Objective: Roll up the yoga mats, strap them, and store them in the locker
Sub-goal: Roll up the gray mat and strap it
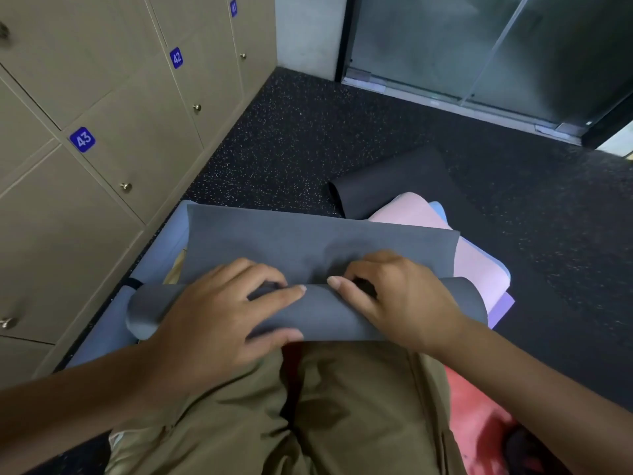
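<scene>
Grey foam is being wound into a tight roll — the grey mat (pixel 318 248) lies across a stack of blue, pink and purple mats on the floor beside the lockers (pixel 102 125), its near end already rolled. The left hand (pixel 219 310) and right hand (pixel 394 299) are set palm-down on the roll, fingers curled over and clamped on it — presumably so the coil is kept tight and square.

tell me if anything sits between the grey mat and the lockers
Nothing visible blocks the way. The grey mat, half rolled under the left hand and right hand, lies on a blue mat beside the lockers. But every locker door in view is closed, so one must be opened first.
</scene>
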`<state>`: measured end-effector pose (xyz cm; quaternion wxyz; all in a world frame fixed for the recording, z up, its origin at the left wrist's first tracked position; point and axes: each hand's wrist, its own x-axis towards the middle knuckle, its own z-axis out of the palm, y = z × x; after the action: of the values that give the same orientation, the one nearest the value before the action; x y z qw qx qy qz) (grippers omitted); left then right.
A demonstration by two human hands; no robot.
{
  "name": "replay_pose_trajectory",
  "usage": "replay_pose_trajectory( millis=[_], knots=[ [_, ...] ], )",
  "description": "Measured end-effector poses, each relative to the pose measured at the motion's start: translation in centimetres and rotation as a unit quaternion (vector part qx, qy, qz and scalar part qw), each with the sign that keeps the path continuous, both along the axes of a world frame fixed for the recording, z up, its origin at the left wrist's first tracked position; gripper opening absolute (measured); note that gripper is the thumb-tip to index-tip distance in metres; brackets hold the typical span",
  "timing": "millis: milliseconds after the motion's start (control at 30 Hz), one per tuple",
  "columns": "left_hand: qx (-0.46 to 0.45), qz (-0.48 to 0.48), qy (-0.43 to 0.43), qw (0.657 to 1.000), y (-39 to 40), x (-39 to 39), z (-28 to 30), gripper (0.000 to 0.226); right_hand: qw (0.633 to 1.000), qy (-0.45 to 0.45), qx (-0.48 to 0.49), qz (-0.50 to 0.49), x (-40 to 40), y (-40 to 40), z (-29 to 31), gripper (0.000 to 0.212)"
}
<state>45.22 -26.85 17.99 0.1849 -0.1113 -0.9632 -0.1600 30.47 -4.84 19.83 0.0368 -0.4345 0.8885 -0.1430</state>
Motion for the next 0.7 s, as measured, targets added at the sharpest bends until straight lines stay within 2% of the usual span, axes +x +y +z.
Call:
replay_pose_trajectory(
  millis=[100, 200, 267, 367, 433, 567, 700],
  knots=[
    [0.033, 0.003, -0.020, 0.999, -0.2, 0.3, -0.4, 0.064, 0.998, -0.056, 0.019, 0.006, -0.9, -0.8, 0.6, 0.057],
    [0.041, 0.011, -0.042, 0.998, -0.7, -0.7, -0.3, 0.062, 0.997, -0.066, 0.042, 0.009, -1.5, -1.2, 0.8, 0.056],
    [0.043, 0.009, -0.063, 0.997, -1.1, -1.5, -0.2, 0.060, 0.999, -0.033, 0.019, 0.022, -1.7, -1.0, 0.5, 0.055],
    [0.071, 0.012, -0.110, 0.991, -1.6, -2.3, 0.1, 0.060, 0.994, 0.093, -0.037, 0.033, -1.8, 0.0, 0.2, 0.044],
    [0.102, 0.009, -0.133, 0.986, -2.0, -3.0, 0.2, 0.060, 0.988, 0.140, -0.061, 0.036, -1.5, 0.9, -0.1, 0.044],
    [0.161, 0.004, -0.216, 0.963, -3.0, -4.7, 0.8, 0.062, 0.982, 0.159, -0.092, 0.037, -0.5, 1.8, -1.2, 0.052],
    [0.142, 0.009, -0.249, 0.958, -3.7, -5.8, 0.9, 0.063, 0.984, 0.120, -0.132, 0.002, -1.3, 1.2, -1.7, 0.055]
  ],
)
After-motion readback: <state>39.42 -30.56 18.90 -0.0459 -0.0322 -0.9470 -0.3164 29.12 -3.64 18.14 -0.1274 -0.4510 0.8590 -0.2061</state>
